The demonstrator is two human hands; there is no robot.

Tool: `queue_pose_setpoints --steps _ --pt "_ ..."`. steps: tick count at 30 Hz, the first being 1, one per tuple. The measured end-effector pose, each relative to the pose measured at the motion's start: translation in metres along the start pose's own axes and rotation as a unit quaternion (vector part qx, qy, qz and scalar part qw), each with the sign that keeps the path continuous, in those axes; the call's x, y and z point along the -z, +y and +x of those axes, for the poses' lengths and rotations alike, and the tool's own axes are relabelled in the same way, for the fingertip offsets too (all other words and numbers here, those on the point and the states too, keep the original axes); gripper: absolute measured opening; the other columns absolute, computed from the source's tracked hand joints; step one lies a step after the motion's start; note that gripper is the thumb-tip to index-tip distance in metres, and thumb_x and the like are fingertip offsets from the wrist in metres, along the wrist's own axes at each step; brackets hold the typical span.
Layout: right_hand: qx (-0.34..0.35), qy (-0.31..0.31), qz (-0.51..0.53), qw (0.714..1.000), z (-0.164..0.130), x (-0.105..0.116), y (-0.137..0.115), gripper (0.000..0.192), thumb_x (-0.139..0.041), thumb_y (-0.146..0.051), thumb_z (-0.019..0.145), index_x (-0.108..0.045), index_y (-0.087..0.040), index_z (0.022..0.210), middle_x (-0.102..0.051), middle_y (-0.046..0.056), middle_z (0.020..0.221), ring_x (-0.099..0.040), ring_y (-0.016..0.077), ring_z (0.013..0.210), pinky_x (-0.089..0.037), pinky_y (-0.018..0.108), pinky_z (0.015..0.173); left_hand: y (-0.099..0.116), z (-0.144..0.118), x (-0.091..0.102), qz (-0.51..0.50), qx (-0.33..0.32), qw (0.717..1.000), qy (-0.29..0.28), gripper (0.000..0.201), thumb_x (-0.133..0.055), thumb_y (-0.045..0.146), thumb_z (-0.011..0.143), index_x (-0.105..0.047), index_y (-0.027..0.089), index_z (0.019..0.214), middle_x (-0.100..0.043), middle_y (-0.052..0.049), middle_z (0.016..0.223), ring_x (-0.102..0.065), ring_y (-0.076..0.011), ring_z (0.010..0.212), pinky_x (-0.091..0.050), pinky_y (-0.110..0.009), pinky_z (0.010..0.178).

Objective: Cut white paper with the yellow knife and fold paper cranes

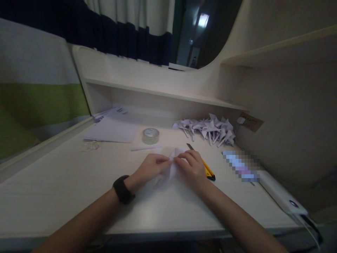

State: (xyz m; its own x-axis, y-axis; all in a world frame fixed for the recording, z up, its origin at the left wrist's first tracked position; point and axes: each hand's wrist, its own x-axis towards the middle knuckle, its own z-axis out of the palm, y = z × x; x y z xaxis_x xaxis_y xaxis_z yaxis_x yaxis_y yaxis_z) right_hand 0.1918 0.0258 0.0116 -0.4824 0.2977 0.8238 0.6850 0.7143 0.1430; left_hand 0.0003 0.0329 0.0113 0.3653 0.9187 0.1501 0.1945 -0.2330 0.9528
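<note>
Both hands meet over the middle of the desk at a folded piece of white paper (173, 172), whose outline is blurred. My left hand (151, 166), with a black watch on its wrist, pinches the paper's near middle between thumb and forefinger. From the other side, my right hand (191, 168) grips the same paper with its fingertips. A yellow and black utility knife (209, 171) lies partly behind the right hand, its blade out. Just beyond the hands rests a thin rolled paper stick (145, 148), and behind it stands a roll of clear tape (151, 136).
Several paper pinwheels (210, 128) are piled at the back right. A stack of white paper (113, 127) lies back left, near small scraps (91, 146). On the right are a blurred-out phone-like object (240, 167) and a white power strip (281, 193). A shelf (163, 92) spans the back.
</note>
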Motion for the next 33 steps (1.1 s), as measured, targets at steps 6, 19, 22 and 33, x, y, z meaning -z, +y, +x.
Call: queue_pose_setpoints --steps 6,19,22,33 --pt "-0.024 -0.040 -0.026 0.999 -0.001 0.000 -0.002 0.012 -0.057 -0.018 0.086 -0.066 -0.021 0.094 -0.068 0.008 0.087 -0.054 0.0245 0.086 -0.042 0.040 0.074 0.003 -0.002 -0.004 0.097 -0.054 0.992 0.066 0.022 -0.056 0.030 0.083 -0.072 0.015 0.084 -0.071 -0.005 0.080 -0.062 -0.0184 0.069 -0.045 -0.026 0.062" --pt "-0.215 0.092 0.118 0.965 0.005 -0.004 -0.004 0.008 -0.054 -0.017 0.090 -0.061 -0.021 0.089 -0.066 0.006 0.083 -0.059 0.0209 0.081 -0.047 0.036 0.074 0.021 -0.030 -0.012 0.329 -0.278 0.867 0.249 0.041 -0.062 0.031 0.082 -0.055 0.023 0.122 -0.056 -0.011 0.123 -0.058 -0.0251 0.101 -0.048 -0.033 0.077" --pt "-0.234 0.109 0.130 0.957 0.005 -0.003 -0.003 0.008 -0.055 -0.019 0.090 -0.061 -0.021 0.086 -0.066 0.005 0.083 -0.060 0.0208 0.081 -0.047 0.036 0.073 0.022 -0.029 -0.004 0.236 -0.263 0.864 0.358 0.042 -0.066 0.034 0.076 -0.054 0.020 0.114 -0.056 -0.010 0.112 -0.057 -0.0233 0.092 -0.048 -0.033 0.073" --pt "-0.148 0.020 0.046 0.988 -0.003 -0.012 0.008 0.010 -0.053 -0.016 0.090 -0.062 -0.019 0.092 -0.067 0.008 0.085 -0.057 0.0227 0.082 -0.046 0.039 0.075 0.007 0.003 -0.004 -0.254 0.029 0.967 0.019 0.042 -0.064 0.050 0.079 -0.067 0.015 0.100 -0.068 -0.012 0.108 -0.063 -0.0255 0.098 -0.048 -0.036 0.083"
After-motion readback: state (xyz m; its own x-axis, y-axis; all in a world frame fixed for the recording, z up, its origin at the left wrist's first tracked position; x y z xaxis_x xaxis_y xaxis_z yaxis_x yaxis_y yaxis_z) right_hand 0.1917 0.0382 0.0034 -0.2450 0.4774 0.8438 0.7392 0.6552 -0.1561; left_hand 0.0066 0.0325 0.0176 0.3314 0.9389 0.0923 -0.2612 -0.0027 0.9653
